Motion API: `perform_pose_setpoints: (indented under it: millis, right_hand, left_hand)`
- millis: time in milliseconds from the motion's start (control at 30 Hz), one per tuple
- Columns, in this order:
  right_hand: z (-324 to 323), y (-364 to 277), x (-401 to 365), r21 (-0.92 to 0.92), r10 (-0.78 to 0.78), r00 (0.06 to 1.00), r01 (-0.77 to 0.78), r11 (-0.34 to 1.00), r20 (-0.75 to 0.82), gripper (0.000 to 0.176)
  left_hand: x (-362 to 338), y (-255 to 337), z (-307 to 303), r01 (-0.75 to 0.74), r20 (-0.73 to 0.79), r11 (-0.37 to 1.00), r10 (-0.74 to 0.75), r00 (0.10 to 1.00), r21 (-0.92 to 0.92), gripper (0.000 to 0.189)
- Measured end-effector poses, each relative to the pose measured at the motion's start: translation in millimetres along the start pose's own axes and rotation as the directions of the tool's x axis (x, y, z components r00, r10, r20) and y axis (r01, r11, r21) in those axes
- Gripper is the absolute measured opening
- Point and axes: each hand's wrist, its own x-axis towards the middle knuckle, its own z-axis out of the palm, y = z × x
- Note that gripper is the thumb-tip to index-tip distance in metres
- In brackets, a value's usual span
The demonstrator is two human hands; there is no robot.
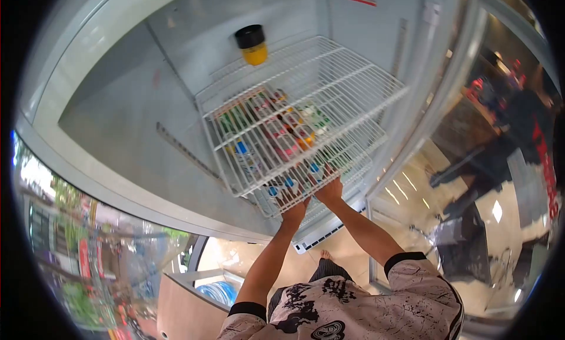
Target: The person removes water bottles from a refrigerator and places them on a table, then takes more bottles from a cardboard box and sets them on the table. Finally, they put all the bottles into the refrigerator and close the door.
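Note:
Both arms stretch into an upright cooler. My left hand (295,210) is at the front edge of a lower wire shelf (272,213), close to bottles with blue caps. Just to its right, my right hand (329,191) reaches in at the same level. Wires and bottles hide the fingers of both hands, so what they grip cannot be seen. Clear bottles with blue caps (289,183) stand near the hands. Farther back are bottles with orange contents (305,138) and a clear bottle with a blue cap (242,150), seen through the upper wire shelf (347,72).
A yellow cup-like thing with a black top (252,44) is at the cooler's back wall. The glass door (412,181) stands open on the right, with reflections in it. A wooden-looking cabinet (185,310) and a blue coil (218,293) are at lower left.

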Motion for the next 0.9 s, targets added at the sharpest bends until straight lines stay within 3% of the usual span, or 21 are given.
perform_pose_setpoints:
  millis: [67,100,167,200,233,267,300,333,367,400,433,467,533,567,600,667,700,733,800,833,900]
  right_hand:
    - [32.9,17.8,12.7,-0.042,-0.099,0.995,0.098,0.994,-0.009,0.061]
    - [39.1,24.1,15.6,-0.243,-0.357,0.933,0.334,0.911,-0.052,0.052]
    - [43.8,27.1,23.5,-0.273,-0.42,0.907,0.41,0.87,0.025,0.046]
    - [44.9,27.9,28.3,-0.313,-0.443,0.893,0.444,0.84,0.077,0.041]
    - [52.0,37.1,30.4,-0.334,-0.536,0.844,0.508,0.794,0.007,0.035]
    - [43.6,35.2,31.1,-0.358,-0.541,0.836,0.533,0.766,0.087,0.034]
    - [37.5,30.6,34.3,-0.388,-0.451,0.861,0.508,0.769,0.234,0.035]
    - [30.2,24.4,37.7,-0.427,-0.34,0.866,0.481,0.766,0.367,0.036]
    - [28.0,25.6,38.5,-0.435,-0.361,0.85,0.511,0.741,0.383,0.036]
    - [26.5,27.0,39.3,-0.445,-0.376,0.835,0.536,0.717,0.401,0.036]
    - [16.9,19.0,41.8,-0.435,-0.265,0.826,0.502,0.747,0.497,0.037]
    - [21.5,25.2,41.2,-0.438,-0.284,0.819,0.52,0.733,0.498,0.037]
    - [38.7,52.6,35.4,-0.49,-0.396,0.832,0.55,0.676,0.389,0.04]
    - [40.9,54.7,33.8,-0.45,-0.338,0.847,0.51,0.733,0.41,0.044]
    - [42.4,56.4,33.1,-0.448,-0.355,0.841,0.524,0.724,0.409,0.044]
    - [27.7,43.4,29.4,-0.501,-0.203,0.842,0.472,0.725,0.499,0.046]
    - [19.0,35.1,27.4,-0.434,-0.165,0.846,0.417,0.799,0.507,0.046]
    - [17.7,29.8,29.0,-0.427,-0.194,0.84,0.44,0.79,0.506,0.046]
    - [19.7,25.9,35.4,-0.445,-0.158,0.806,0.465,0.765,0.57,0.046]
    - [29.5,36.1,36.9,-0.432,-0.187,0.795,0.491,0.756,0.577,0.046]
    - [64.9,70.4,49.4,-0.389,-0.357,0.836,0.519,0.761,0.417,0.037]
  left_hand:
    - [1.8,-5.0,-2.4,-0.077,-0.027,0.997,0.076,0.997,-0.017,0.054]
    - [3.2,-6.7,-2.4,-0.035,-0.028,0.999,0.035,0.999,0.001,0.054]
    - [9.6,-11.0,-3.1,-0.133,0.202,0.98,0.161,0.966,-0.145,0.053]
    - [10.5,-9.7,-4.8,-0.092,0.193,0.988,0.115,0.974,-0.125,0.053]
    - [14.1,-6.8,-6.3,-0.094,0.273,0.958,0.17,0.947,-0.27,0.049]
    - [21.8,-6.0,-13.9,-0.086,0.333,0.907,0.238,0.912,-0.412,0.046]
    - [23.7,-4.2,-24.4,-0.321,0.083,0.917,0.348,0.934,-0.235,0.041]
    - [26.5,-1.6,-39.5,-0.495,-0.133,0.869,0.492,0.861,0.008,0.037]
    - [18.6,-1.9,-33.2,-0.474,-0.143,0.88,0.473,0.87,0.028,0.037]
    - [6.9,0.2,-26.1,-0.523,0.002,0.847,0.526,0.851,-0.095,0.033]
    - [0.2,1.6,-21.6,-0.546,0.137,0.806,0.582,0.802,-0.229,0.03]
    - [0.4,-0.3,-30.3,-0.533,0.128,0.818,0.565,0.815,-0.219,0.03]
    - [-2.2,-8.2,-53.7,-0.681,-0.103,0.716,0.674,0.732,-0.155,0.03]
    - [-2.3,-11.9,-66.6,-0.728,-0.195,0.674,0.703,0.684,-0.127,0.031]
    - [-5.6,-12.6,-76.2,-0.72,-0.197,0.685,0.695,0.692,-0.114,0.031]
    - [-14.5,-12.1,-87.5,-0.727,-0.179,0.655,0.705,0.686,-0.206,0.032]
    - [-19.9,-8.8,-82.8,-0.745,-0.176,0.635,0.725,0.666,-0.203,0.033]
    - [-22.8,-6.0,-86.9,-0.735,-0.175,0.653,0.714,0.678,-0.181,0.033]
    - [-28.9,-3.6,-102.4,-0.707,-0.162,0.631,0.698,0.697,-0.32,0.034]
    - [-33.6,-1.7,-103.7,-0.694,-0.154,0.654,0.685,0.712,-0.302,0.034]
    - [-42.5,-1.1,-105.9,-0.743,-0.217,0.622,0.712,0.668,-0.247,0.035]
